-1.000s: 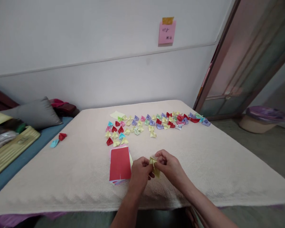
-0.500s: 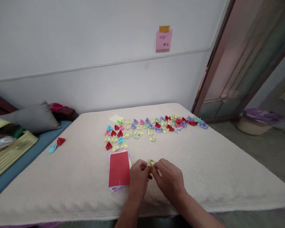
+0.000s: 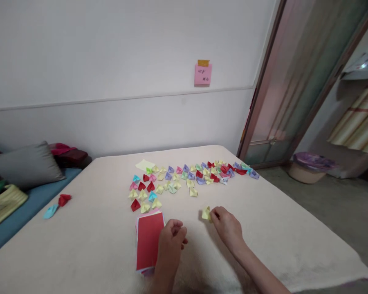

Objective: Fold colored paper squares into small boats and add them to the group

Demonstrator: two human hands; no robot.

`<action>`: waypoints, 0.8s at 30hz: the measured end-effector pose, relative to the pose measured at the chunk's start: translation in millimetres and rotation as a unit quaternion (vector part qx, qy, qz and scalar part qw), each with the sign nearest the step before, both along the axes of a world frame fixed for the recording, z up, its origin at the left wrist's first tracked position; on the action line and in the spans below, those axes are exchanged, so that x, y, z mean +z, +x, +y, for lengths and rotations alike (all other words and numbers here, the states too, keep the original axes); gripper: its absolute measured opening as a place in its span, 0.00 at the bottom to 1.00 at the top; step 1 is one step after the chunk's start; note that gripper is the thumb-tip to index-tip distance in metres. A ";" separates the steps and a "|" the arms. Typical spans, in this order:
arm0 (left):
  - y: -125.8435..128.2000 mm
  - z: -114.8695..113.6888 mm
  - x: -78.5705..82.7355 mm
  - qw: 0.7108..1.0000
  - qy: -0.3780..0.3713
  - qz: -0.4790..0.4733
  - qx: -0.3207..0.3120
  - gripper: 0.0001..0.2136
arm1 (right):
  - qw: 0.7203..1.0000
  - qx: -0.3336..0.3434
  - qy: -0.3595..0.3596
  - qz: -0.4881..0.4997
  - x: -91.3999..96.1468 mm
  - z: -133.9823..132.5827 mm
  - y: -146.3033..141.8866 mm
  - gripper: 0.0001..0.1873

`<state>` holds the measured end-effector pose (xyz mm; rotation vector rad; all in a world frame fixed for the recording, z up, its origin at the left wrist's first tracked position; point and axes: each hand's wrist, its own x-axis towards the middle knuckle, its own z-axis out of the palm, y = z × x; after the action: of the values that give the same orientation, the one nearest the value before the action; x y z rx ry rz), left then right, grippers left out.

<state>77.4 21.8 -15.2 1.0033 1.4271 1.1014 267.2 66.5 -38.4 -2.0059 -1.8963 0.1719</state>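
White wall [image 3: 110,61], glass door [image 3: 297,81], grey pillow [image 3: 24,165].

Right hand [image 3: 228,224], toward the near edge of the cloth-covered worktop [image 3: 279,228]: fingertips pinch a small yellow folded paper piece [image 3: 206,213] just above the cloth. Left hand [image 3: 171,241] loosely curled, nothing visible in it, lying against the right edge of a stack of paper squares [image 3: 149,239], red sheet on top. Mid-worktop to far edge: a band of many small folded paper pieces [image 3: 184,179] in yellow, red, purple, blue, pink and green. One flat pale yellow sheet [image 3: 144,165] at the band's far left end.
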 end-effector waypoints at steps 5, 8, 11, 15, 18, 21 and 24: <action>-11.1 5.0 6.0 1.000 0.005 -0.005 0.006 0.08 | 0.999 -0.018 -0.024 -0.036 4.0 60.2 4.5 0.13; -18.0 6.7 8.0 1.000 0.005 -0.017 0.021 0.08 | 0.998 -0.021 -0.040 -0.053 5.0 98.5 2.7 0.12; -23.5 6.7 9.2 0.999 0.007 -0.028 0.030 0.08 | 0.995 -0.026 -0.066 -0.064 1.2 128.8 -1.7 0.11; -26.9 5.4 10.3 0.999 0.014 -0.029 0.024 0.08 | 0.992 -0.033 -0.102 -0.067 -5.5 151.6 -9.7 0.17; -27.9 5.4 11.1 0.999 0.012 -0.026 0.021 0.07 | 0.992 -0.034 -0.106 -0.059 -3.4 150.6 -9.9 0.14; -31.9 6.6 11.5 0.999 0.015 -0.026 0.042 0.08 | 0.995 -0.031 -0.078 -0.046 5.6 128.3 -1.6 0.16; -39.9 7.8 13.0 0.995 0.030 -0.043 0.082 0.09 | 0.998 -0.012 -0.054 -0.029 14.8 85.5 6.4 0.16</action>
<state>37.5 29.6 -2.1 0.8819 1.4329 1.2974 273.6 152.0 -23.6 -2.1244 -1.9360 0.2149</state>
